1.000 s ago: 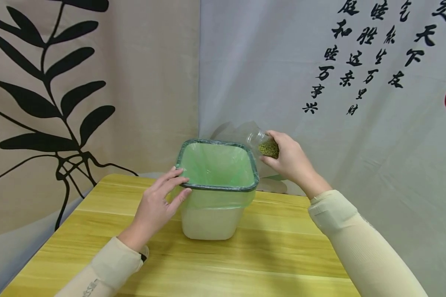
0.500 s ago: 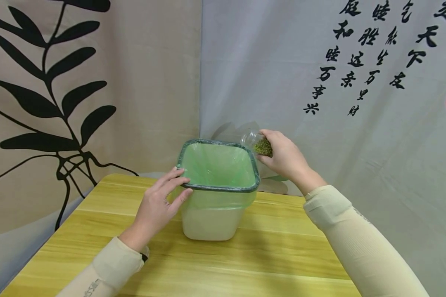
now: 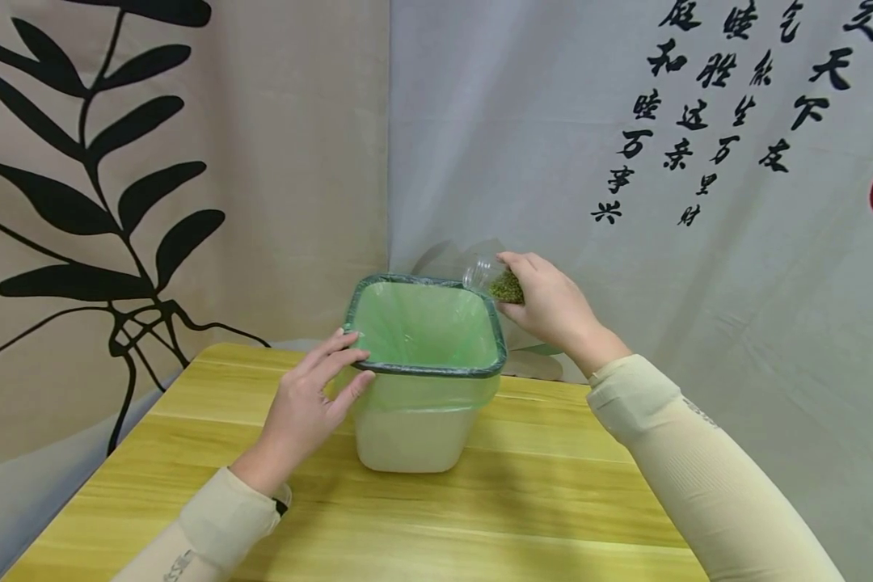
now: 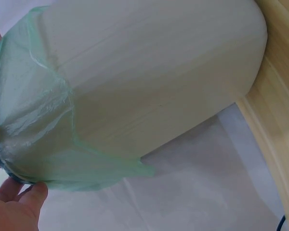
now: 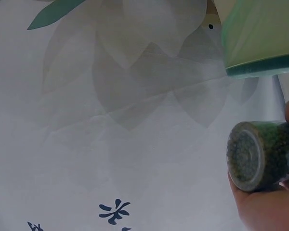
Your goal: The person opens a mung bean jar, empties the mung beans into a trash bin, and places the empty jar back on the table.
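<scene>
A whitish trash bin (image 3: 411, 443) stands upright on the table, lined with a green plastic bag (image 3: 425, 393) folded over its dark rim (image 3: 436, 372). My left hand (image 3: 298, 412) holds the bin at its left rim, fingertips over the edge and thumb outside. In my right hand (image 3: 556, 311) is a clear jar (image 3: 480, 271) of small green mung beans (image 3: 508, 287), tipped sideways. Its mouth points left and overlaps the bin's back right corner in the head view. From the right wrist, the jar's round base (image 5: 245, 156) shows, with the beans behind it.
The yellow wooden table (image 3: 589, 485) spreads around the bin, its back edge just behind it. Close beyond hangs a cloth backdrop (image 3: 298, 162) with printed black leaves (image 3: 58, 279) and dark characters.
My right hand has moved left with the jar, bringing its mouth from beside the bin to the back right rim. The left hand and the bin have stayed in place.
</scene>
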### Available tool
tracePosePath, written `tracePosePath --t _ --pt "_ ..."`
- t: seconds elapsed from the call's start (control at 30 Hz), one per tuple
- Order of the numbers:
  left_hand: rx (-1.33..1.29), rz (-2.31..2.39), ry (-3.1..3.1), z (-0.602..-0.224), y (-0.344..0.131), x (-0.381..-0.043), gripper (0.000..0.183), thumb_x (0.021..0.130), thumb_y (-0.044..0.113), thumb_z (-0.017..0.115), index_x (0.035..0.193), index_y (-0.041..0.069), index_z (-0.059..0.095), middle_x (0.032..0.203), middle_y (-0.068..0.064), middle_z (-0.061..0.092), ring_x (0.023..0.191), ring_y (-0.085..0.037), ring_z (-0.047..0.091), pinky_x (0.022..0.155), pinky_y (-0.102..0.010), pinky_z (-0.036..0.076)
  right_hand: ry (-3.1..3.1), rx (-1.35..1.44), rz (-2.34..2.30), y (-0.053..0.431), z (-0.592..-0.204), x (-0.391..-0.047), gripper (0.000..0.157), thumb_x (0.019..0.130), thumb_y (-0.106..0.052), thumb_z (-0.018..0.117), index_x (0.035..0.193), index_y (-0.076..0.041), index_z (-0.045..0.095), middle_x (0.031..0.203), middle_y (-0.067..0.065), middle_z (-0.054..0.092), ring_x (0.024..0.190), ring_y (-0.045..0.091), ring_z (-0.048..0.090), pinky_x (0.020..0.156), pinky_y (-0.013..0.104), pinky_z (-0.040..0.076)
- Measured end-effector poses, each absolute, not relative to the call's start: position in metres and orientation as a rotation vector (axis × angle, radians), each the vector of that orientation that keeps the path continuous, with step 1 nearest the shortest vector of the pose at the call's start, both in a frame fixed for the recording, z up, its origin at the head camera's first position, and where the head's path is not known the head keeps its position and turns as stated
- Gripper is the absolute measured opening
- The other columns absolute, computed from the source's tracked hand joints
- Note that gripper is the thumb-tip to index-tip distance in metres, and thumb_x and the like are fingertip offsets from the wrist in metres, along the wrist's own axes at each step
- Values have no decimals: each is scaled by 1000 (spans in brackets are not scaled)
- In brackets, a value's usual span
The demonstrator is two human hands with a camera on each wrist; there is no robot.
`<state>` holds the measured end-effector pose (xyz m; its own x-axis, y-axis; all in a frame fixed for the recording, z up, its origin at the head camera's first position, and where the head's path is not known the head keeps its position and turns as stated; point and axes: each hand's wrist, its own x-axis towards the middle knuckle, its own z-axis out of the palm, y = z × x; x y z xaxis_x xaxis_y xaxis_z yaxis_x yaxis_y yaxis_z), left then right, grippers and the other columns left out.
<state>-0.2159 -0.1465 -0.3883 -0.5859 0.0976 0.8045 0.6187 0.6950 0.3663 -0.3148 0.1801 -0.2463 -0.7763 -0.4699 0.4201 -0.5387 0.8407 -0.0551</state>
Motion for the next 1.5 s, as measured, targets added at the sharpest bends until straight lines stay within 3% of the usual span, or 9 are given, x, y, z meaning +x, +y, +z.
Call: tracePosePath --t 0.6,1.5 --pt "-570 -811 -2065 -388 -148 -217 34 88 13 88 120 7 77 142 -18 70 137 -43 63 84 -44 67 -2529 844 91 172 -250 -316 73 92 -17 86 155 -5 51 138 18 66 124 39 67 109 54 57" --pt "-584 -811 -2046 -389 -151 -219 34 84 11 91 115 7 79 139 -17 72 132 -42 67 92 -47 64 -2472 900 -47 167 -251 -317 70 90 -14 88 151 -4 54 136 17 68 123 38 67 107 53 57"
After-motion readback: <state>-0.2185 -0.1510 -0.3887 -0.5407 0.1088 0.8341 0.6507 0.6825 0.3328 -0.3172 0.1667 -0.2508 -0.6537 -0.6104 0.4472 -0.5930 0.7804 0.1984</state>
